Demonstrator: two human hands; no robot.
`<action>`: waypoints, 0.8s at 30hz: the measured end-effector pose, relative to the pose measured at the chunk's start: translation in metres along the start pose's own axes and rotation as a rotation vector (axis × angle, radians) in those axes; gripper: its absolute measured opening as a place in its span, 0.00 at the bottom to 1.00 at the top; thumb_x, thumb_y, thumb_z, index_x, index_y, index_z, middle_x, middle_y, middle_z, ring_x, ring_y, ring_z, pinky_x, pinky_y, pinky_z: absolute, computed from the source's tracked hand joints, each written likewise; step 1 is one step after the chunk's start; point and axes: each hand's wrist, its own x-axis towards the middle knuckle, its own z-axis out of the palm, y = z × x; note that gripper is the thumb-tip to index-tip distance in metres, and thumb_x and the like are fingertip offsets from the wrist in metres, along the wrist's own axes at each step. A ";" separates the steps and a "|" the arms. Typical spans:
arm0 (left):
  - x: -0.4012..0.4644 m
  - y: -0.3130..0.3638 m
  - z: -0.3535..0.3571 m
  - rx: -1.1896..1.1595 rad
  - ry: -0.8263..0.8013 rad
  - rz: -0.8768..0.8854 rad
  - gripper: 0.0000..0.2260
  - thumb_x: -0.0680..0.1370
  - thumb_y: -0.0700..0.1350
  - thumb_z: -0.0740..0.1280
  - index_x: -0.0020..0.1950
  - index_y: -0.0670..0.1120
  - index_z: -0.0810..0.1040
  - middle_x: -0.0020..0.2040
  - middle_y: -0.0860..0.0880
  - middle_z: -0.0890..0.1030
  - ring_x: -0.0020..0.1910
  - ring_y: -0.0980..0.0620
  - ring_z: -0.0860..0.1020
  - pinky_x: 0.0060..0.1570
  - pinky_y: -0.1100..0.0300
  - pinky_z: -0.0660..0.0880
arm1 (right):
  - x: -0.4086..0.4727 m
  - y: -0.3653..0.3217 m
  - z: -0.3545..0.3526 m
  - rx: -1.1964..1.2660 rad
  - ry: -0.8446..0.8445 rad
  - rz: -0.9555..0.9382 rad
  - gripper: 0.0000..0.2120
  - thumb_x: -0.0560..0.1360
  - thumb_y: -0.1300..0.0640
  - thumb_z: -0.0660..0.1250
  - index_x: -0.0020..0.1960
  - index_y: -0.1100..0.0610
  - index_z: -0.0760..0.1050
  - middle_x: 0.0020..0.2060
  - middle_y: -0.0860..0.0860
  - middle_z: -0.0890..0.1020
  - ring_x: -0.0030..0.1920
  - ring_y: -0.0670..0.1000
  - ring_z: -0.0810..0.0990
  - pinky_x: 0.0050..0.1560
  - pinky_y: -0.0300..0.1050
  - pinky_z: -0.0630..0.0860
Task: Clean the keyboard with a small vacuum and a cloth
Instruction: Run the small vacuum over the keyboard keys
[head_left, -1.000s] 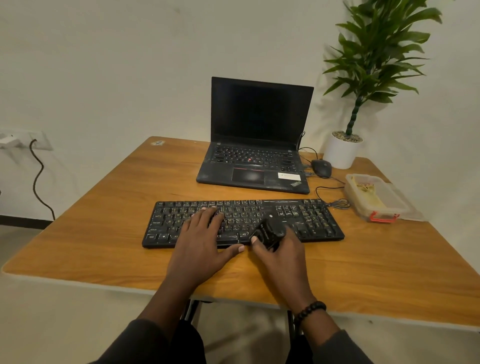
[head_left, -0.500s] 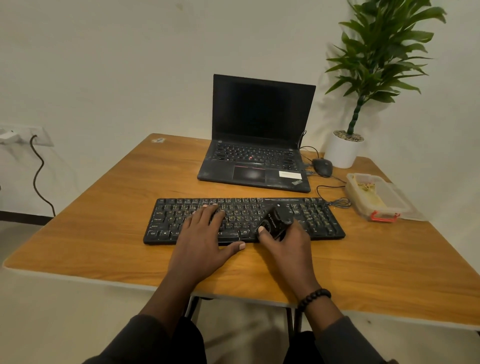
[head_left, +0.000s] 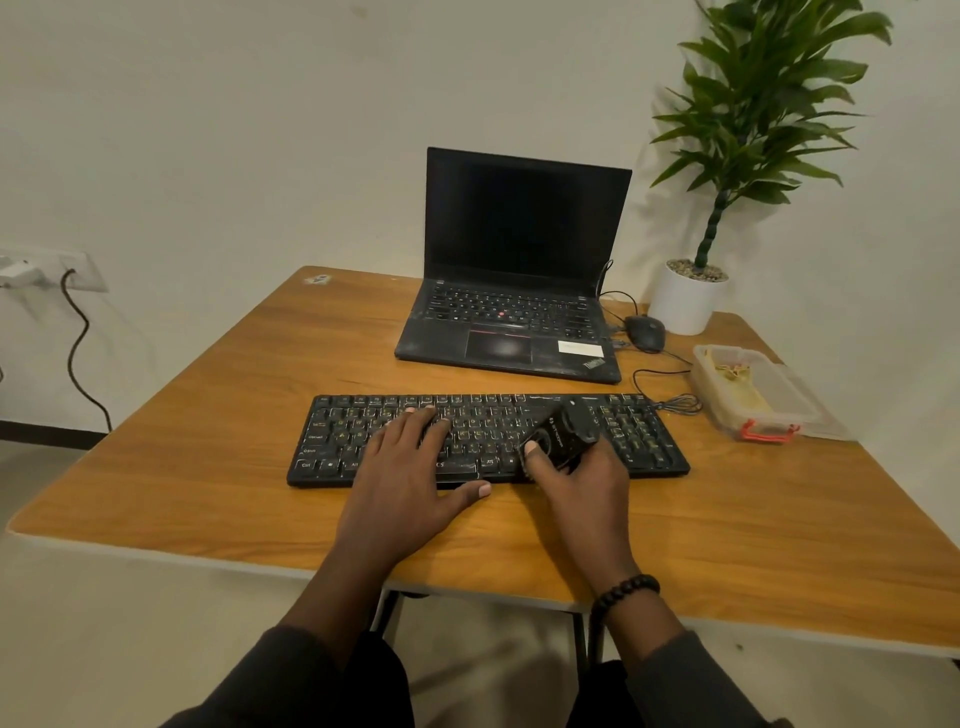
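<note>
Black keyboard (head_left: 488, 439), pale worn key legends, lies parallel to surface (head_left: 208, 415) near edge, centred. Left hand (head_left: 402, 475) flat, fingers spread on keys. Right hand (head_left: 574, 480) grips small black vacuum (head_left: 563, 434), pressed on keys toward keyboard's right end.

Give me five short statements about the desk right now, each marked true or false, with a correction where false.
1. The right hand grips the small vacuum on the keyboard. True.
2. The left hand lies flat on the keys. True.
3. The laptop is closed. False: its lid is up, with a dark screen.
4. The mouse sits left of the laptop. False: it sits to its right, near the plant pot.
5. The plastic container has red clips. True.
</note>
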 end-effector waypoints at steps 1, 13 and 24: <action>0.000 0.000 0.000 -0.002 -0.002 0.001 0.41 0.73 0.77 0.53 0.74 0.49 0.68 0.74 0.48 0.67 0.75 0.48 0.63 0.73 0.47 0.61 | -0.001 0.000 0.002 -0.022 -0.030 -0.017 0.08 0.72 0.54 0.73 0.48 0.53 0.76 0.39 0.43 0.78 0.38 0.36 0.76 0.35 0.25 0.69; 0.001 0.000 -0.001 0.000 0.009 0.006 0.40 0.73 0.76 0.54 0.73 0.49 0.68 0.74 0.48 0.68 0.74 0.48 0.63 0.72 0.48 0.61 | -0.003 -0.002 0.006 -0.137 -0.184 -0.073 0.06 0.71 0.53 0.73 0.43 0.49 0.75 0.38 0.43 0.79 0.38 0.38 0.77 0.34 0.27 0.70; 0.001 0.000 -0.001 0.003 0.002 0.008 0.39 0.73 0.74 0.54 0.74 0.49 0.67 0.74 0.48 0.67 0.75 0.48 0.62 0.73 0.48 0.60 | -0.003 -0.006 0.013 -0.054 -0.185 -0.044 0.05 0.71 0.53 0.73 0.43 0.52 0.78 0.35 0.44 0.80 0.38 0.37 0.78 0.33 0.26 0.70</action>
